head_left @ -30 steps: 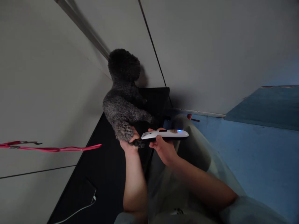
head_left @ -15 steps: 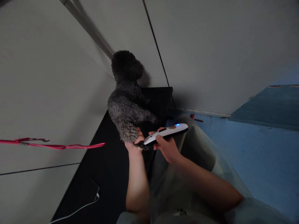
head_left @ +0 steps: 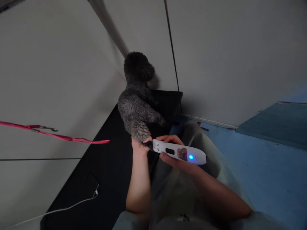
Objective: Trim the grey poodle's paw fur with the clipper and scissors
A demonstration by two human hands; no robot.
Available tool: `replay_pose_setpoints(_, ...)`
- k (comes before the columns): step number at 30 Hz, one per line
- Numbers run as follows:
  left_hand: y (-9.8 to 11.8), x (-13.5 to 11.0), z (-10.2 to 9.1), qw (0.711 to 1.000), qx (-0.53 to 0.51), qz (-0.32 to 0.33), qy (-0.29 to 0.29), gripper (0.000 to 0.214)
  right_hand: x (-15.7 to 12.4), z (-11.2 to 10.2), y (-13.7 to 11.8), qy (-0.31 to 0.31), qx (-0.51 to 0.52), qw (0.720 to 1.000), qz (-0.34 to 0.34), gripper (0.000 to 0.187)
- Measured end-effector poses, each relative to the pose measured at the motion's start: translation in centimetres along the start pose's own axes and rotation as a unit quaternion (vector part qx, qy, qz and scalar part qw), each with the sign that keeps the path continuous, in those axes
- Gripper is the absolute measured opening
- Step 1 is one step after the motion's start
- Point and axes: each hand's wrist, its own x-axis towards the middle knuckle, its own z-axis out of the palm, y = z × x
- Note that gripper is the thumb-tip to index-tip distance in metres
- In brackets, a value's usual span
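A curly grey dog stands on a black table, its head turned to the right. My left hand is closed round one of its hind legs, and the dark paw shows at the fingers' right side. In my right hand lies a white hair clipper with a lit blue light and a black switch, its face turned up. The clipper's blade end is at the paw; whether it touches the hair I cannot tell. Fur hides part of my left fingers.
A red leash with a metal clip hangs at the left. On the table lies a dark flat device with a white cable. Grey walls meet behind the dog. A red-handled object lies on the blue floor.
My right hand has rolled the clipper so its white face points up, and its rear end has swung lower. My left hand keeps its hold on the leg. The view has shifted slightly.
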Motion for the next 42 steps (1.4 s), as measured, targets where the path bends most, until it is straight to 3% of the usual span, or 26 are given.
replay_pose_setpoints(3, 0.3, 0.0, 0.1, 1.0, 0.016, 0.002, 0.022, 0.037, 0.0, 0.1, 0.4, -0.002, 0.037, 0.999, 0.02, 0.035)
replay_pose_setpoints(7, 1.2, 0.2, 0.1, 0.999, 0.026, 0.01, 0.044, 0.035, 0.1, -0.7, 1.6, -0.038, 0.134, 0.983, 0.122, 0.047)
replay_pose_setpoints(10, 1.9, 0.3, -0.1, 0.998, 0.02, 0.007, 0.054, 0.032, 0.2, -1.4, 1.8, -0.008, 0.156, 0.973, 0.17, 0.053)
replay_pose_setpoints(16, 1.9, 0.0, 0.2, 0.999, -0.018, -0.002, 0.051, 0.033, 0.2, -1.0, 1.6, 0.072, 0.159, 0.98, 0.094, 0.04)
replay_pose_setpoints(20, 1.5, -0.4, 0.8, 0.998, -0.034, 0.003, 0.061, 0.036, -0.3, 0.4, 1.8, 0.129, 0.214, 0.963, 0.101, 0.038)
replay_pose_setpoints(25, 1.5, -0.6, 1.1, 0.998, -0.038, -0.008, 0.053, 0.033, -0.9, 1.3, 1.9, 0.119, 0.236, 0.957, 0.119, 0.041)
replay_pose_setpoints(30, 1.4, -0.5, 0.9, 0.997, -0.057, -0.008, 0.055, 0.037, -1.4, 1.3, 2.5, 0.118, 0.213, 0.966, 0.092, 0.041)
replay_pose_setpoints(36, 1.2, -0.5, 0.7, 0.998, -0.034, -0.008, 0.053, 0.035, 0.0, 0.1, 1.5, 0.057, 0.085, 0.993, 0.055, 0.033)
replay_pose_setpoints(40, 1.2, -0.7, 0.8, 0.999, -0.008, -0.027, 0.04, 0.025, 2.9, -1.3, -1.3, -0.144, -0.031, 0.987, 0.066, 0.03)
replay_pose_setpoints(42, 1.1, -0.8, 0.8, 0.999, 0.005, -0.03, 0.035, 0.021, 3.9, -1.7, -2.6, -0.197, -0.062, 0.977, 0.056, 0.028)
